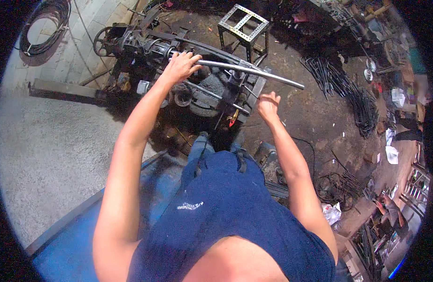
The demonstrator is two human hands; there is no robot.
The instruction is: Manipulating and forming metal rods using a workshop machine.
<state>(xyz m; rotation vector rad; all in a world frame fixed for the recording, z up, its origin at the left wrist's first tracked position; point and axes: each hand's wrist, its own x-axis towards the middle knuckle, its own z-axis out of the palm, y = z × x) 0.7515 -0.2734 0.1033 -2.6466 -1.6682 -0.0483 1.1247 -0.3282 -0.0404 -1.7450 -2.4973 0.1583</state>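
A long bare metal rod [254,71] slants across the machine, and its right end sticks out past the machine's edge. My left hand [180,68] grips the rod near its left end, beside the round chuck-like part [161,48]. Right of the machine, my right hand [269,104] has its fingers curled at the end of a thin metal lever [251,90]; the fingertips are partly hidden. The dark, greasy machine [132,44], which looks like a lathe, lies in front of me. A red-handled tool [233,120] rests at its near edge.
A perforated metal stand [244,35] is behind the machine. Many bent dark rods [341,89] are piled on the floor at right. A cable coil [45,26] lies far left, a blue surface [89,235] near left. Clutter and paper line the right side.
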